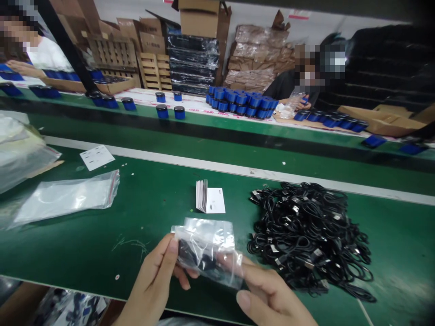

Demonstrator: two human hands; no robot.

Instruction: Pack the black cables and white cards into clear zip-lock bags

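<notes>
Bag (204, 259) in left hand (159, 267), booklet (215, 200) print illegible

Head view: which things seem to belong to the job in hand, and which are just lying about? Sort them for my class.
Likely part of the job:
Clear bag and the dark item in it, between left hand and right hand
Black cables
White leaflets

Likely just lying about:
Round scrap
Wooden pallet
Cardboard box

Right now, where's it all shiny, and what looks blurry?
In the head view, white glare streaks the clear bag; also in the head view, a pale sheen lies on the green table at lower right, and the far-right blue item looks smeared.
</notes>
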